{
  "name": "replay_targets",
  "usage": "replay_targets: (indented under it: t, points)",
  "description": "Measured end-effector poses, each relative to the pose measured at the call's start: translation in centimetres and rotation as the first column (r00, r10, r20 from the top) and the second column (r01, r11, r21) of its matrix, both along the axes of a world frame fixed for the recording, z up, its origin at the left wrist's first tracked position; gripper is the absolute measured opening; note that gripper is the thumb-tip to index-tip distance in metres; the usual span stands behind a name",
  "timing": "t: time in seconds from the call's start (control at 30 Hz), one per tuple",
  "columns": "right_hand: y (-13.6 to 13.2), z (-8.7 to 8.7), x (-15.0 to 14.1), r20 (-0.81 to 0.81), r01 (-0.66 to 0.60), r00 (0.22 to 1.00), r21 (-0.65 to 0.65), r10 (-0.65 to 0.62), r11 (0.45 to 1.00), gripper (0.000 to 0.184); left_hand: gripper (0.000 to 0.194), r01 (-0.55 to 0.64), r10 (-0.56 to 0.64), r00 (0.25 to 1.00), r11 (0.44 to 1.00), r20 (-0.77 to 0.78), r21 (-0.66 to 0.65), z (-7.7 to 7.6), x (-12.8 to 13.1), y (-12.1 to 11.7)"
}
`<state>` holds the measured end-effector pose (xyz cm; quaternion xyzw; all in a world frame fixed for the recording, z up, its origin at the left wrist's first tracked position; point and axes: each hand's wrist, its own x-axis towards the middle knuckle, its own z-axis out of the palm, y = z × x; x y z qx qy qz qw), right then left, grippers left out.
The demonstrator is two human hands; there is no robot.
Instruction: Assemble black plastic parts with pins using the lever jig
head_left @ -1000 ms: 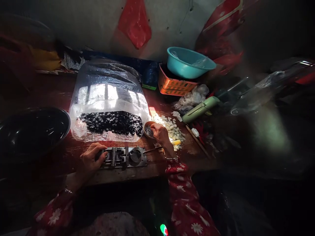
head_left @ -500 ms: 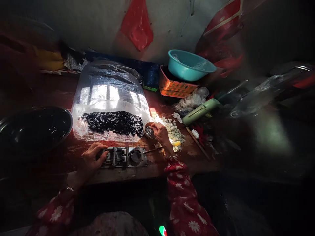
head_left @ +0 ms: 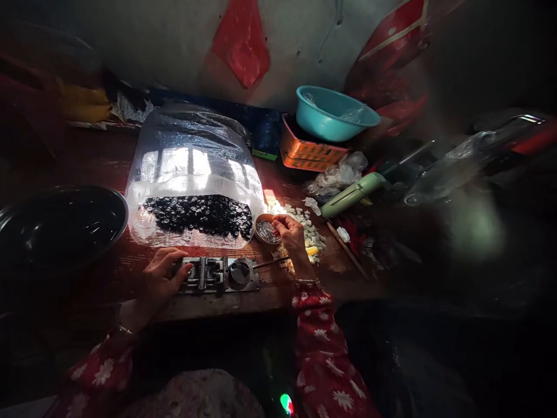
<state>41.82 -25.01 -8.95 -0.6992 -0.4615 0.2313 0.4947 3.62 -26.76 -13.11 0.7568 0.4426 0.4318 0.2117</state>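
At the front edge of the table lies a small metal jig (head_left: 204,274) with bars, springs, a round plate and a thin lever to the right. My left hand (head_left: 162,274) grips its left end with curled fingers and thumb. A small round bowl (head_left: 257,227) of shiny thin metal pieces (head_left: 266,231) stands behind the jig's right end. Over the bowl's right side, my right hand (head_left: 289,233) has thumb and fingers pinched together; what is between them is too small to see. Left of the bowl, many small black round parts (head_left: 200,216) lie at the mouth of a translucent bag (head_left: 191,183).
Small pale pieces (head_left: 311,232) are heaped right of my right hand. A dark basin (head_left: 61,226) stands at left. Behind are an orange basket (head_left: 308,152) and a teal basin (head_left: 337,119). A green cylinder (head_left: 354,193) and a stick (head_left: 348,249) lie at right.
My right hand has shifted slightly right and lifted a little from the bowl, showing more of the metal pieces. My left hand stays at the jig's left end, its fingers slightly moved.
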Motion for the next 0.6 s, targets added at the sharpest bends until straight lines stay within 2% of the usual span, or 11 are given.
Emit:
replay_targets:
  t: [0.07, 0.13, 0.2, 0.3, 0.43, 0.5, 0.6]
  points:
    - [-1.0, 0.5, -1.2, -0.076, -0.007, 0.997, 0.029, 0.01, 1.0, 0.039, 0.021, -0.063, 0.063, 0.998, 0.996, 0.003, 0.061, 0.5, 0.2, -0.5]
    - [-2.4, 1.0, -3.2, -0.194, -0.037, 0.98, 0.082, 0.052, 0.996, 0.034, 0.021, -0.074, 0.074, 0.997, 0.994, -0.003, 0.082, 1.6, 1.0, -1.3]
    - [-3.8, 1.4, -6.0, -0.31, -0.088, 0.942, 0.142, 0.128, 0.986, 0.028, 0.021, -0.022, 0.022, 1.0, 0.998, -0.001, 0.054, 2.8, 2.4, -2.0]
    - [-6.1, 1.8, -10.8, -0.372, -0.169, 0.9, 0.184, 0.228, 0.968, 0.018, 0.021, 0.09, -0.088, 0.995, 0.995, 0.042, -0.048, 4.1, 4.8, -2.7]
    - [-8.2, 1.5, -15.5, -0.388, -0.208, 0.882, 0.185, 0.266, 0.96, 0.011, 0.012, 0.144, -0.123, 0.981, 0.98, 0.152, -0.14, 4.2, 6.4, -3.3]
    - [-8.6, 1.1, -16.6, -0.395, -0.204, 0.88, 0.185, 0.263, 0.961, 0.011, 0.013, 0.143, -0.112, 0.978, 0.975, 0.177, -0.173, 4.0, 6.0, -3.6]
    - [-8.8, 0.3, -17.0, -0.372, -0.236, 0.883, 0.179, 0.287, 0.955, 0.009, 0.015, 0.144, -0.121, 0.984, 0.972, 0.127, -0.187, 3.7, 4.6, -3.8]
